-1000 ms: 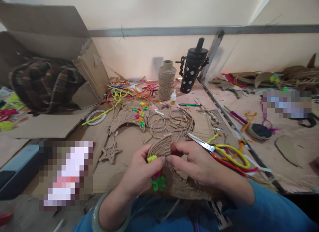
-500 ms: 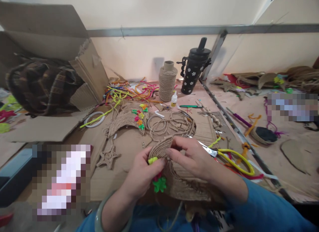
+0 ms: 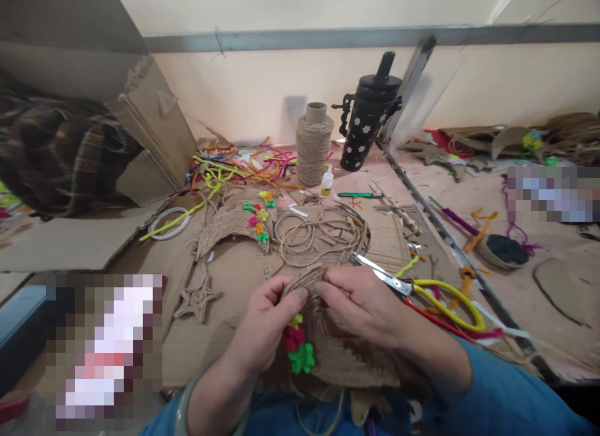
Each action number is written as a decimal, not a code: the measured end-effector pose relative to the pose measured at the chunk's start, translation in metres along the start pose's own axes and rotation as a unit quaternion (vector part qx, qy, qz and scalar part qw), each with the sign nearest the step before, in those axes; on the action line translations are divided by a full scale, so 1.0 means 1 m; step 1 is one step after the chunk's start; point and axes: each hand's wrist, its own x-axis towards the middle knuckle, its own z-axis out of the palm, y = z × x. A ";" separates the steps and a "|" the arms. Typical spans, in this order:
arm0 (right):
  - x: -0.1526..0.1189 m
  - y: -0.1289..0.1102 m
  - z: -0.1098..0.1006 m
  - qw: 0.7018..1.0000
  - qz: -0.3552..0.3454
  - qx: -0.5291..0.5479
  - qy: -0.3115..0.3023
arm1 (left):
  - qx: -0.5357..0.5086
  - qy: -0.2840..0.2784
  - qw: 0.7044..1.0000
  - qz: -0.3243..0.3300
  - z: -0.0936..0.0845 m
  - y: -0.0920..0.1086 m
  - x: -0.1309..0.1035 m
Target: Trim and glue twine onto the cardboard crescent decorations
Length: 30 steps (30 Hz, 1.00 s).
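Between my hands is a crescent moon wrapped in jute twine (image 3: 349,361), held close to my body. Small pipe-cleaner flowers (image 3: 300,356) in yellow, red and green sit along its left side. My left hand (image 3: 267,320) grips the upper left edge, thumb on top. My right hand (image 3: 359,298) pinches the upper tip from the right, its fingertips close to my left thumb. Whether a strand is between the right fingertips is hidden. A loop of twine (image 3: 341,406) hangs below the crescent. Beyond my hands lie finished twine crescents (image 3: 229,227) with similar flowers.
Yellow-handled scissors (image 3: 398,285) lie open right of my right hand. Behind stand a twine spool (image 3: 313,147), a small glue bottle (image 3: 327,181) and a black tumbler (image 3: 368,123). Loose twine (image 3: 323,233) and a twine star (image 3: 197,298) rest on the cardboard. A cardboard box (image 3: 145,117) stands left.
The crescent has turned a little in my hands, with more of the red flower showing. My left thumb has moved up toward the tip. The view has shifted slightly.
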 end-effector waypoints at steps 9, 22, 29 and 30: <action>0.001 0.001 -0.003 0.999 -0.003 0.017 0.031 | 0.013 0.006 1.000 -0.012 0.002 0.001 -0.001; 0.000 0.000 0.006 0.999 -0.025 0.017 0.043 | 0.089 0.006 0.996 -0.012 0.001 -0.001 -0.001; 0.000 0.000 0.008 0.997 -0.056 -0.015 0.050 | 0.092 0.003 0.996 0.002 0.000 -0.003 -0.001; 0.000 0.002 0.006 0.996 -0.068 -0.017 0.056 | 0.087 0.005 0.996 0.002 0.000 -0.003 0.000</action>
